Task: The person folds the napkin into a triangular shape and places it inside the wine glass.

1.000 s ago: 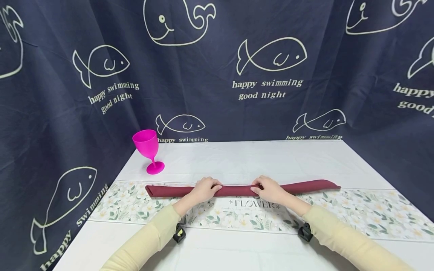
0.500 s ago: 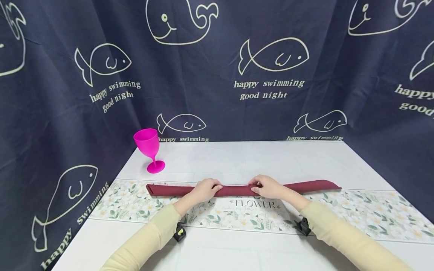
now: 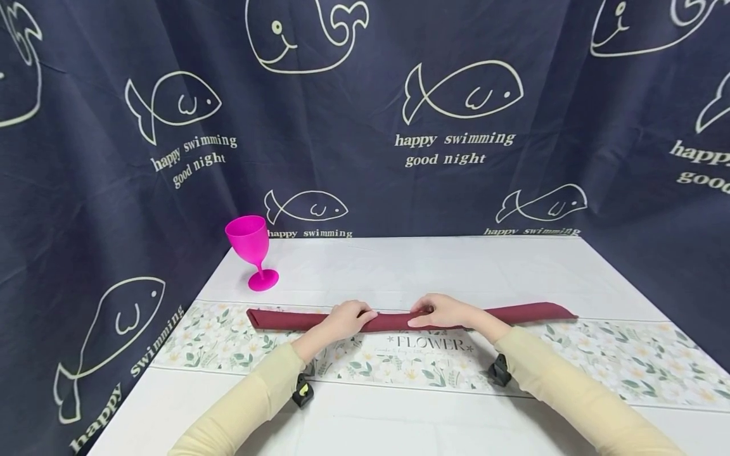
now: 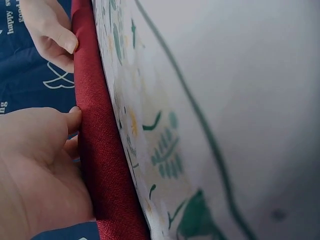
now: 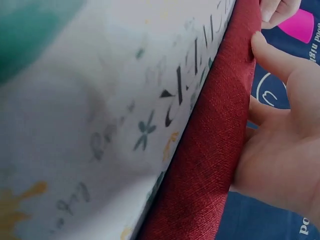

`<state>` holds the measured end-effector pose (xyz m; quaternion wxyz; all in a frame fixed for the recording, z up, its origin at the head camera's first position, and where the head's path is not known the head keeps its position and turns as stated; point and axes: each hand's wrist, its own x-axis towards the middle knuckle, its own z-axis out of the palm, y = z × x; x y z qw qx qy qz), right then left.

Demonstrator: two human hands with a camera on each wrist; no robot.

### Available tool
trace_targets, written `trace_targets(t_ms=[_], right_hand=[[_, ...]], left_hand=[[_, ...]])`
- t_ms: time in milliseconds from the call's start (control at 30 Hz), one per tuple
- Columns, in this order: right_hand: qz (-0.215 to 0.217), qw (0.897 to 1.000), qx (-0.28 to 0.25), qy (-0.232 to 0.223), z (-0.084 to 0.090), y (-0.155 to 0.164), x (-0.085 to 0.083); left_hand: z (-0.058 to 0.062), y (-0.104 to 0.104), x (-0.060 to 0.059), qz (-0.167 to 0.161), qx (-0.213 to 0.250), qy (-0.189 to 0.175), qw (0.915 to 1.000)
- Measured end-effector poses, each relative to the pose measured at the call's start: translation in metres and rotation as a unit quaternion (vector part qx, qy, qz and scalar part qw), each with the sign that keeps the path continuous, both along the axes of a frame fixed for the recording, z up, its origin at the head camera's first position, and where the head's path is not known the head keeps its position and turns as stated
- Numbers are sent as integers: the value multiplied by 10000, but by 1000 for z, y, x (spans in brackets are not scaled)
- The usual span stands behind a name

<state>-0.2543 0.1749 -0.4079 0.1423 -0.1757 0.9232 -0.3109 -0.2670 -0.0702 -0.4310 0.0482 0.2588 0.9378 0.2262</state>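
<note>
The rolled burgundy napkin [image 3: 399, 318] lies lengthwise along the far edge of the floral table runner [image 3: 599, 354], and everything else sits relative to it. The left hand [image 3: 342, 320] and the right hand [image 3: 447, 312] rest on its middle stretch, near each other, fingers curled over the roll. The head view alone shows the magenta plastic goblet [image 3: 253, 252] standing upright beyond the napkin's left end, and the writing: "FLOWER" on the runner just in front of the napkin, "happy swimming good night" on the navy whale-print curtain [image 3: 365, 114] behind it. The wrist views alone show the thumbs pressed against the napkin's woven side, each hand pinching it narrowly.
</note>
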Motion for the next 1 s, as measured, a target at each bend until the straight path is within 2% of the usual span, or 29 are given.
trace_targets(t_ms=[300, 533, 667, 767, 867, 1000], right_hand=[[165, 9979, -80, -614, 1, -2, -8], [370, 9948, -107, -941, 3, -3, -7], [441, 9940, 148, -986, 9, -3, -5], [480, 9921, 209, -1139, 14, -2, -3], [407, 9890, 21, -1419, 17, 1, -2], [285, 9868, -360, -1552, 21, 7, -3]], left_hand=[[5, 1, 2, -90, -28, -227, 9997], [10, 5, 2, -24, -404, -430, 9983], [15, 5, 1, -242, -504, -436, 9975], [22, 4, -2, -475, -476, -314, 9972], [29, 1, -6, -668, -420, -37, 9969], [38, -5, -12, -949, 2, 210, 9953]])
